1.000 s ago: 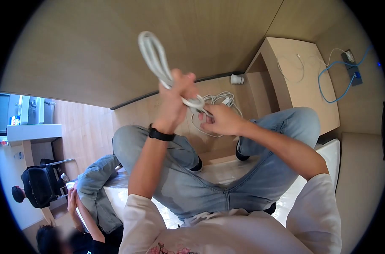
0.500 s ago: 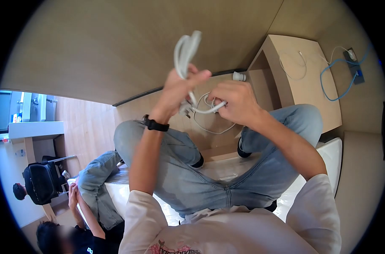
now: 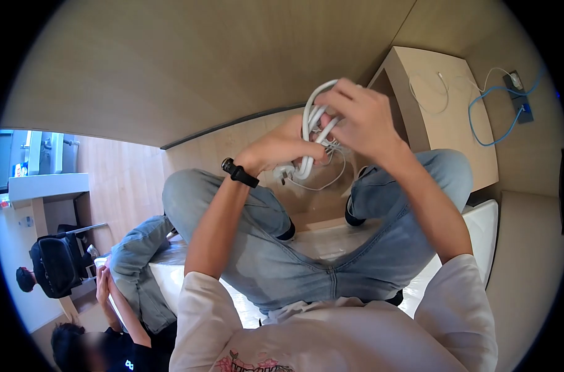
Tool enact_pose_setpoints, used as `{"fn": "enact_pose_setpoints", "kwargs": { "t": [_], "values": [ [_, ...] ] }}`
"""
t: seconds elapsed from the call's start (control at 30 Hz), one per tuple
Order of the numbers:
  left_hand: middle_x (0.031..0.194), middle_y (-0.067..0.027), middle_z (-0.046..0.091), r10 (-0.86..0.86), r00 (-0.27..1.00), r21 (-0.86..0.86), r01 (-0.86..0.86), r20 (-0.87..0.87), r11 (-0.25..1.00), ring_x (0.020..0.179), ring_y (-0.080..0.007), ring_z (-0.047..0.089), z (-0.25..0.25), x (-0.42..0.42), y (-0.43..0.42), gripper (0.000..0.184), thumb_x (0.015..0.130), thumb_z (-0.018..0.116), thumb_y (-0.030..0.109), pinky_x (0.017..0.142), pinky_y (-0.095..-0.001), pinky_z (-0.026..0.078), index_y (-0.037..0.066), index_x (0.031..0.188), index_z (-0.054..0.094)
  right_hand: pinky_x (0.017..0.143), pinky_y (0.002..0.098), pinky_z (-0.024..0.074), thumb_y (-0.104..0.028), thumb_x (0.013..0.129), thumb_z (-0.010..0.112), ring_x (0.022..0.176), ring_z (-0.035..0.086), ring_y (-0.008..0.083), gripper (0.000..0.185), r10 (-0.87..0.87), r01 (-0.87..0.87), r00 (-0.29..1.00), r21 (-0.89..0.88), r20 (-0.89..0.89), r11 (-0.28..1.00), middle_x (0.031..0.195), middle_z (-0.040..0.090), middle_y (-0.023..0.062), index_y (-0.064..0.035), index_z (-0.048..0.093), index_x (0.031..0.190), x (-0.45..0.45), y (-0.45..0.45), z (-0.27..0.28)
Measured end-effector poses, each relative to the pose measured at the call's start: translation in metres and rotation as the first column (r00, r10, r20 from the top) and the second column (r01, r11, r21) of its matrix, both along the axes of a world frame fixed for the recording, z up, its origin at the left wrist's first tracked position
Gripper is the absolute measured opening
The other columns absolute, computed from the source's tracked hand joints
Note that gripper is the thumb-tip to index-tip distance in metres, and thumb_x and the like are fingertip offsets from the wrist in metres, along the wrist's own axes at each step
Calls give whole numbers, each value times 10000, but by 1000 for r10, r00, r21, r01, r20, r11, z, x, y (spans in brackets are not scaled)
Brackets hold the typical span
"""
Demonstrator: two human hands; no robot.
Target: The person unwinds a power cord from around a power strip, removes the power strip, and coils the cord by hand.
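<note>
A white cable [image 3: 308, 121], gathered in several loops, is between my two hands above the floor. My left hand [image 3: 288, 146] is closed round the lower part of the loops, its thumb across them. At the upper right of the bundle, my right hand [image 3: 359, 118] pinches the cable with bent fingers. A white plug [image 3: 284, 173] with metal pins hangs just below my left hand. Behind the hands, a thinner white cord [image 3: 331, 180] lies on the floor, partly hidden by them.
A wooden shelf unit [image 3: 443, 111] stands at the right, a thin white cord on it. Beside it, a blue cable [image 3: 471, 118] runs to a wall socket [image 3: 519, 99]. Another person [image 3: 130, 285] sits at the lower left, near a black chair [image 3: 55, 263].
The cable loops have come down and right, closer together between my hands. My right hand has moved up to the loops' top, and my left hand has turned towards the right.
</note>
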State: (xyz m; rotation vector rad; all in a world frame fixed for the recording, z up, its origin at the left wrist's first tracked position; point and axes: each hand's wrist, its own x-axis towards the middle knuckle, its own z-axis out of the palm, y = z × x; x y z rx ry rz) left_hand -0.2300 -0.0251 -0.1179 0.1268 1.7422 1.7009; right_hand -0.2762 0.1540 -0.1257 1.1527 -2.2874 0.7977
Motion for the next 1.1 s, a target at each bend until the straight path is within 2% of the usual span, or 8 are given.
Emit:
{"fn": "enact_pose_setpoints", "kwargs": {
  "t": [0.1,0.33,0.4,0.5,0.6,0.77,0.9,1.1],
  "values": [
    [844,-19,552,88,996,154,-86,-9,984,667,-94,547,-1,1,0,440,660,645,46,548,-243,426,47,1070,486,553,325,474,-198,573,813,754,569,174,296,-95,94,995,-25,-13,995,777,541,-17,-166,695,843,-7,8,17],
    [672,-58,555,21,1000,259,-15,-20,966,594,-144,552,-15,1,-7,284,555,602,13,559,-274,438,29,829,526,635,290,502,-255,599,840,843,596,196,376,130,-131,990,-11,-62,991,982,607,44,-152,731,944,-26,26,26],
    [640,-67,552,34,999,263,-24,-31,964,583,-156,554,-16,2,-8,244,545,601,12,564,-280,442,31,776,525,770,324,518,-251,624,838,979,593,216,437,115,-94,912,-73,393,993,1110,607,76,-120,720,1024,-26,33,29],
    [643,-32,560,49,998,242,-56,37,969,605,-132,539,-17,3,-8,198,561,633,-15,571,-262,429,37,727,538,892,340,486,-126,618,822,1058,581,245,581,139,-132,736,-61,663,989,1156,589,99,-103,654,1174,-29,43,38],
    [617,-40,575,-45,977,-15,42,-210,999,581,-135,563,-19,8,0,172,582,653,3,555,-270,429,43,712,548,889,333,487,-128,626,806,1040,591,238,692,263,-334,787,27,558,942,1177,590,103,-121,579,1279,-27,41,14],
    [625,-52,604,-166,966,-439,65,-196,896,537,-114,579,-23,10,5,136,740,711,102,506,-272,440,47,818,614,675,376,520,-104,616,769,743,639,277,369,31,-213,851,291,524,933,846,628,74,-67,598,941,-9,21,-15],
    [613,-40,601,-94,984,-444,17,-152,896,528,-106,570,-19,9,3,153,784,715,145,491,-268,432,33,811,616,664,385,516,-85,588,763,766,628,267,365,-41,-104,924,355,379,929,833,606,55,-81,592,910,5,8,-11],
    [689,-28,574,-33,990,-172,10,-136,985,531,-104,565,-31,15,15,192,790,701,110,444,-251,403,16,918,593,655,373,516,-59,580,731,839,610,259,335,149,-186,974,221,173,957,845,556,65,-101,582,877,14,4,-16]
  ]
}}
